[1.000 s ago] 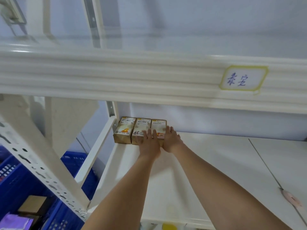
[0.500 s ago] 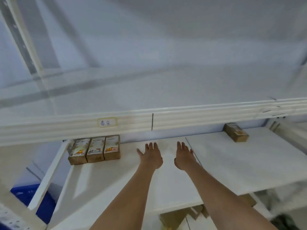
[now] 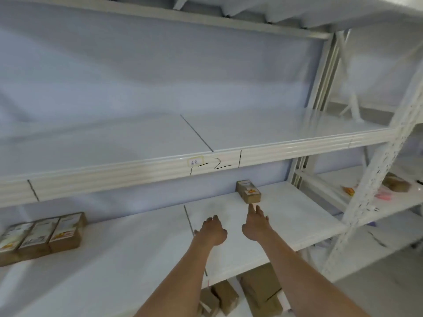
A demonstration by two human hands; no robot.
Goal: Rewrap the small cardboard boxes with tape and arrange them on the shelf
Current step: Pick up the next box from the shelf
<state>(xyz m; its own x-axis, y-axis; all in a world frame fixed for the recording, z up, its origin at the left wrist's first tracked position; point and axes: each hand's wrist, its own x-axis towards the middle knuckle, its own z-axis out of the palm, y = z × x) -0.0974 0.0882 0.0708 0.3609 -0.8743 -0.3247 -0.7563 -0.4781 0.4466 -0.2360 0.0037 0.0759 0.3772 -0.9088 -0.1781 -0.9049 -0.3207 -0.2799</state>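
Right hand [image 3: 255, 221] fingertips near lone box [image 3: 248, 191]

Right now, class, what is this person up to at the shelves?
A person is reaching both bare arms over a white shelf. The right hand stretches open toward a single small cardboard box at the back, its fingertips just short of it. The left hand hovers beside it, holding nothing. Three similar boxes sit side by side in a row at the far left. More brown boxes lie on the level below.
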